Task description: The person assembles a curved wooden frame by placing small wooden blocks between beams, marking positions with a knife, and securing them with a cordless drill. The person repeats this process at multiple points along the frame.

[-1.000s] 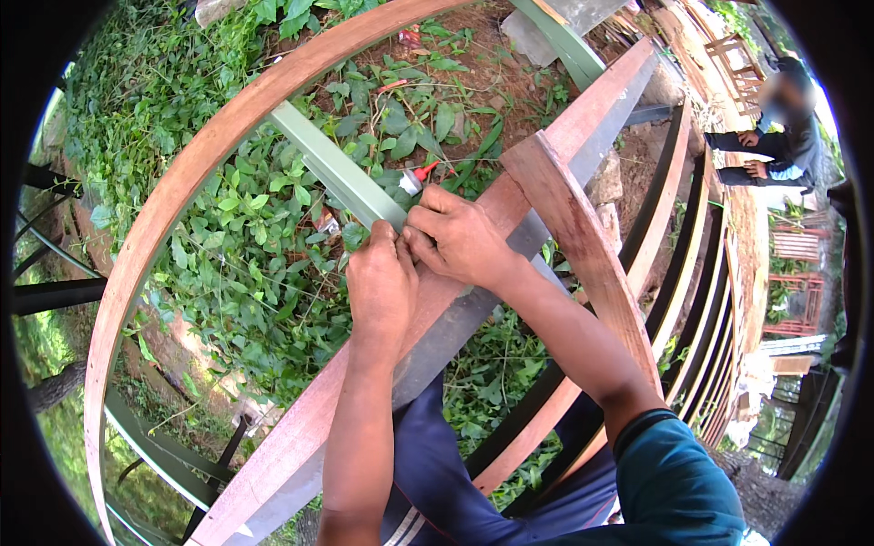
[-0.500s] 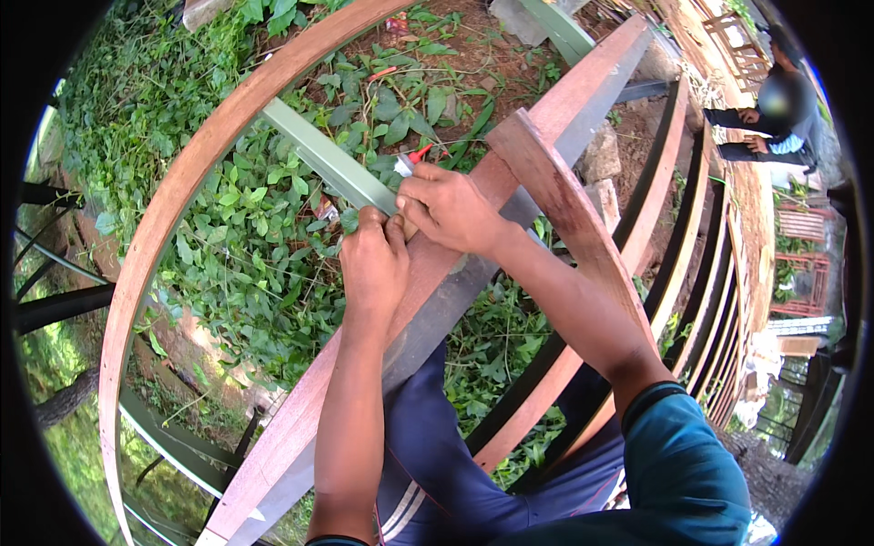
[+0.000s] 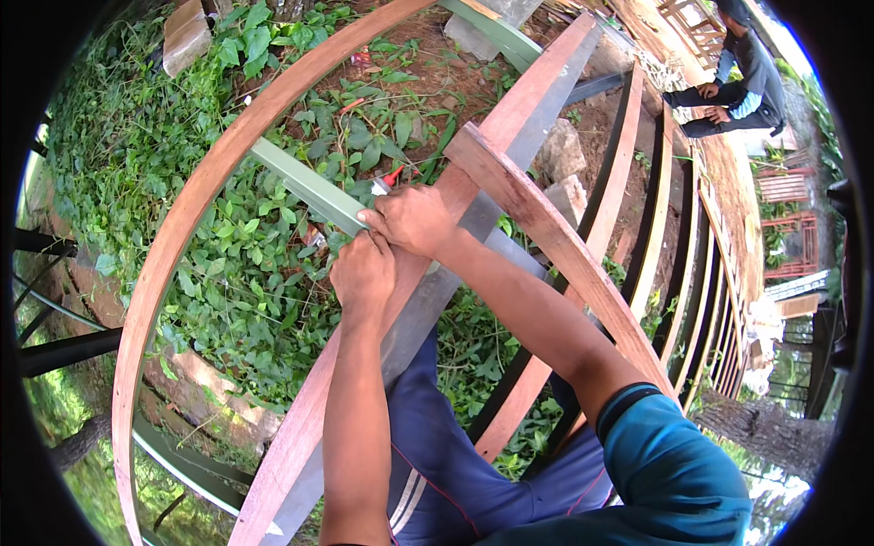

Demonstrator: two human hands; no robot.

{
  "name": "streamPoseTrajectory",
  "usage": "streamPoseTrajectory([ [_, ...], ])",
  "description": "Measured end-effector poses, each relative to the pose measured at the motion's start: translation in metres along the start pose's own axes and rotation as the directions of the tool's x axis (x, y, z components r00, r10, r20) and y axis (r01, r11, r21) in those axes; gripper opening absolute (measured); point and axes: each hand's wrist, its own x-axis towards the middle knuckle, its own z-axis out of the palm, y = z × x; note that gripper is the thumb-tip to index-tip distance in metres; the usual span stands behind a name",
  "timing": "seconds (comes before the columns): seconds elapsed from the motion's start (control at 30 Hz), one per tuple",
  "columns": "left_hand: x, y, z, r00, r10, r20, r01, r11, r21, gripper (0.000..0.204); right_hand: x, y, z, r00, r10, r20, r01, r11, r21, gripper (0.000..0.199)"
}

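My left hand point(image 3: 362, 273) is closed around the near end of a pale green metal bar point(image 3: 305, 187) where it meets a long reddish wooden beam point(image 3: 537, 86). Just above it, my right hand point(image 3: 411, 218) grips the same joint, with a small red-handled tool point(image 3: 391, 175) poking out past its fingers. A shorter wooden plank point(image 3: 546, 241) runs diagonally under my right forearm. Whether the right hand holds the tool or only the bar is hidden by the fingers.
A curved wooden beam point(image 3: 191, 218) arcs on the left over leafy ground plants point(image 3: 228, 282). Several parallel wooden beams point(image 3: 637, 164) run to the right. Another person point(image 3: 737, 77) crouches at the upper right. Grey stones point(image 3: 564, 150) lie below the beams.
Both hands stay at the joint of green bar and beam. The view has shifted slightly, and the red tool tip shows less past my right hand.
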Motion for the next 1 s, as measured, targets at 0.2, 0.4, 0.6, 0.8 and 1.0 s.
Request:
streamPoseTrajectory([
  [0.2, -0.003, 0.002, 0.000, 1.000, 0.016, -0.007, -0.016, 1.000, 0.011, 0.042, 0.000, 0.007, 0.006, 0.998, -0.015, -0.058, 0.019, 0.997, 0.074, 0.043],
  [0.4, 0.007, -0.011, 0.004, 0.993, 0.116, -0.016, -0.117, 0.984, -0.134, 0.043, -0.004, 0.008, 0.008, 0.999, 0.044, -0.024, -0.042, 0.996, 0.077, 0.039],
  [0.6, 0.014, -0.019, 0.011, 0.995, 0.089, 0.048, -0.083, 0.990, -0.112, 0.046, -0.007, 0.000, 0.012, 0.989, 0.004, -0.145, 0.005, 0.998, 0.063, 0.039],
  [0.8, 0.005, -0.010, 0.006, 0.991, 0.130, -0.012, -0.130, 0.990, 0.046, 0.036, -0.009, -0.007, 0.013, 0.981, 0.109, -0.162, -0.098, 0.992, 0.074, 0.038],
  [1.0, -0.007, 0.000, 0.003, 0.966, 0.227, -0.125, -0.219, 0.973, 0.072, 0.032, -0.006, -0.004, 0.010, 0.961, 0.060, -0.270, -0.012, 0.984, 0.176, 0.041],
])
